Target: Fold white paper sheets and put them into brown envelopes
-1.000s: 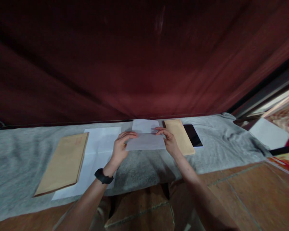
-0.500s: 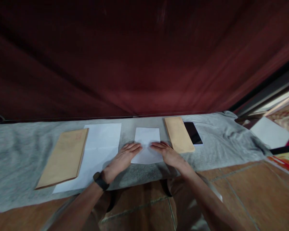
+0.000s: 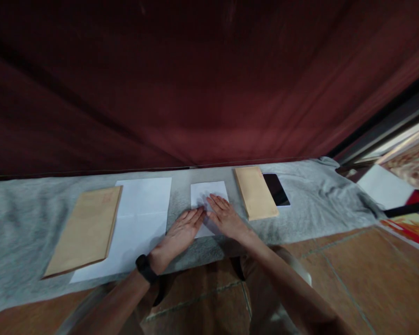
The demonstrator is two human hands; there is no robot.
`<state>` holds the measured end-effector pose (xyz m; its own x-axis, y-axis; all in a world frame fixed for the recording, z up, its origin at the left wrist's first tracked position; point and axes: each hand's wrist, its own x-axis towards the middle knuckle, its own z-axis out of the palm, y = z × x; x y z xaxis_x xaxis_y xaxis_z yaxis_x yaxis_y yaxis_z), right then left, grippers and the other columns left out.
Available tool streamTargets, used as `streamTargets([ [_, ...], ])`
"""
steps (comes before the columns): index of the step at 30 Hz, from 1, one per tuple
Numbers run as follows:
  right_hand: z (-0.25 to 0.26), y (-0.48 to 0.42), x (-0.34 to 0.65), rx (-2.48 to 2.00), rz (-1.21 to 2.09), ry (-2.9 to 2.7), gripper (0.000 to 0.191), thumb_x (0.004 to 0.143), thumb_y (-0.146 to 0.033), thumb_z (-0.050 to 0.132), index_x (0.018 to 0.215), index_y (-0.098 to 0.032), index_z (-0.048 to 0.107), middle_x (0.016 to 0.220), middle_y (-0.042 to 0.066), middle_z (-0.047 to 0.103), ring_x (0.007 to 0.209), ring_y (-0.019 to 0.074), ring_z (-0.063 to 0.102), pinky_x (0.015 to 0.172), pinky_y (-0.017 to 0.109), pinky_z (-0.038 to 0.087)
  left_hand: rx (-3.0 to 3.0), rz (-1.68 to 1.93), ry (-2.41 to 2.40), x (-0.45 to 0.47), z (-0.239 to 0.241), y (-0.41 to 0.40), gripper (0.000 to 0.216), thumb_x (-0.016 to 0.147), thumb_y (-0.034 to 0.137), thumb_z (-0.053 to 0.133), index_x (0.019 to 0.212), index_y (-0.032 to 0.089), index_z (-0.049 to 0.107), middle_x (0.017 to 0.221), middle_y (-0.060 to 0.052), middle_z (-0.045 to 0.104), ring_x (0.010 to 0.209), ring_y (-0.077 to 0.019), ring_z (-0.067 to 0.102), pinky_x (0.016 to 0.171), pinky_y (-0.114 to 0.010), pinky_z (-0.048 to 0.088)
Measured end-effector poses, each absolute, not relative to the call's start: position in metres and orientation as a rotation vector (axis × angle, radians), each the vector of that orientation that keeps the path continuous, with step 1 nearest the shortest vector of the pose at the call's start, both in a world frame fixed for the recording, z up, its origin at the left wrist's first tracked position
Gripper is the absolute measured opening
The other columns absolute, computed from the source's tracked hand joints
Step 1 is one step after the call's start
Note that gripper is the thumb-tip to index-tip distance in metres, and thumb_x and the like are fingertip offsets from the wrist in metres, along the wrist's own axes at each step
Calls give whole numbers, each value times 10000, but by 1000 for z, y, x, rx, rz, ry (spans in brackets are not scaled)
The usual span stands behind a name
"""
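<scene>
A small folded white paper (image 3: 208,191) lies flat on the grey cloth (image 3: 317,204) in front of me. My left hand (image 3: 180,230), with a black watch on its wrist, lies palm down with fingers stretched out on the paper's near left edge. My right hand (image 3: 224,217) rests flat on the paper's near right part, fingers spread. Neither hand grips anything. The near half of the paper is hidden under both hands.
A brown envelope (image 3: 85,229) lies at the left, partly over a large white sheet (image 3: 136,218). Right of the folded paper lie a smaller brown envelope (image 3: 255,192) and a dark phone (image 3: 276,188). A dark red curtain (image 3: 195,83) hangs behind. Tiled floor is below.
A second ago both hands held the paper's near flap lifted and folded it over. Now the paper lies flat and both open hands press on it, the right one shifted onto its middle.
</scene>
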<state>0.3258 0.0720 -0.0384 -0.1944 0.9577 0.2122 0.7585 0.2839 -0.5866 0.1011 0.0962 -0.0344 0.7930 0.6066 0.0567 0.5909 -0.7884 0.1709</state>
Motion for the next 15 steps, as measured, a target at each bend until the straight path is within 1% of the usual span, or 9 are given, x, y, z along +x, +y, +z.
streamTargets([
  [3, -49, 70, 310, -1615, 382, -2072, 532, 1037, -384, 490, 1539, -215, 447, 1631, 106, 365, 1529, 298, 303, 1267, 531, 217, 2853, 131, 941, 102, -36, 95, 660, 853, -4, 368, 1487, 144, 477, 1569, -168, 462, 1468, -261, 419, 1194, -482, 336],
  [5, -54, 68, 307, -1678, 324, -2044, 540, 1038, -398, 488, 1546, -224, 433, 1646, 109, 332, 1539, 307, 274, 1268, 546, 189, 2865, 142, 930, 102, -35, 95, 663, 855, -20, 340, 1479, 147, 488, 1568, -163, 464, 1470, -249, 416, 1200, -474, 331],
  [8, -60, 68, 310, -1736, 266, -1981, 561, 1033, -406, 497, 1557, -225, 410, 1658, 124, 298, 1543, 328, 257, 1258, 572, 186, 2871, 176, 929, 101, -31, 93, 686, 853, -47, 309, 1482, 159, 488, 1574, -141, 463, 1473, -228, 412, 1203, -450, 331],
  [12, -64, 67, 312, -1703, 245, -1975, 579, 1030, -391, 505, 1571, -228, 382, 1658, 129, 297, 1543, 324, 257, 1256, 562, 189, 2794, 210, 918, 97, -30, 93, 732, 825, -56, 350, 1504, 189, 471, 1582, -116, 459, 1473, -219, 411, 1205, -445, 331],
  [15, -65, 67, 311, -1727, 190, -2017, 578, 1037, -392, 489, 1572, -200, 381, 1653, 146, 301, 1539, 326, 268, 1248, 554, 211, 2699, 247, 894, 93, -29, 99, 763, 787, -60, 393, 1486, 224, 507, 1540, -86, 522, 1432, -209, 468, 1198, -435, 355],
])
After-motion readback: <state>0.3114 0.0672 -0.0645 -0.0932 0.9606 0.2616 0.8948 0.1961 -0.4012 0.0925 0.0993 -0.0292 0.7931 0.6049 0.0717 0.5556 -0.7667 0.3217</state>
